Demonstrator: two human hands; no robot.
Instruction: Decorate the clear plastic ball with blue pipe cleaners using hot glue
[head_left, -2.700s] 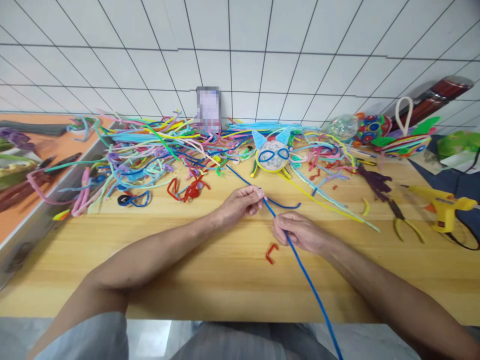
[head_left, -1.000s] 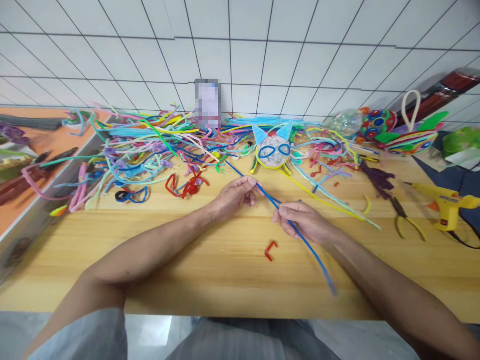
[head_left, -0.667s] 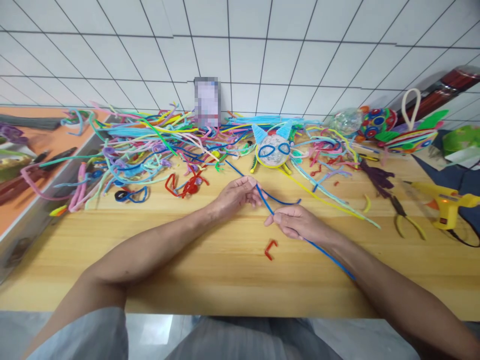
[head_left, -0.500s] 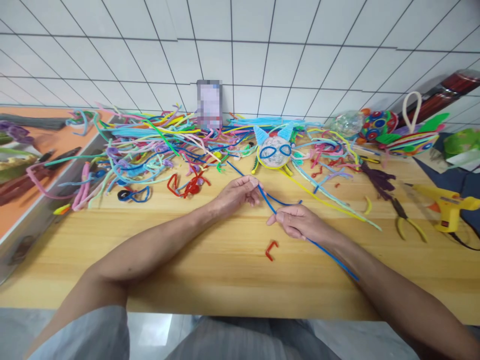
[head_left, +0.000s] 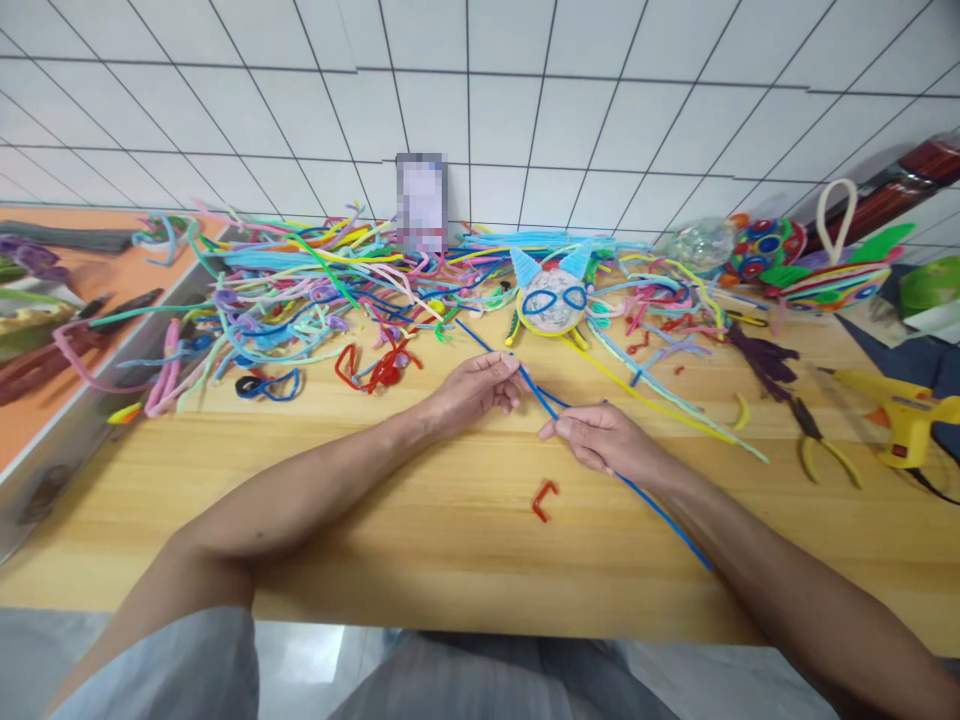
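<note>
A long blue pipe cleaner (head_left: 660,513) runs between my two hands over the wooden table. My left hand (head_left: 491,385) pinches it near the middle of the table, and a blue length sticks out past the fingertips at upper left. My right hand (head_left: 596,437) grips it a little farther right, its tail passing under the wrist toward me. Another blue stretch lies just behind the right fingers; whether it is a separate piece I cannot tell. Beyond the hands stands a round figure (head_left: 553,302) with light-blue ears and blue eye loops. A bent red piece (head_left: 544,501) lies nearer me.
Tangled coloured pipe cleaners (head_left: 300,280) line the wall, with a phone (head_left: 422,205) upright among them. To the right lie pliers (head_left: 814,440) and a yellow glue gun (head_left: 900,410). A grey-walled tray (head_left: 112,440) borders the left side.
My right hand has shifted very slightly right, and the blue pipe cleaner's tail end has dipped a little. The left hand keeps its pinch almost in place. The view has moved slightly.
</note>
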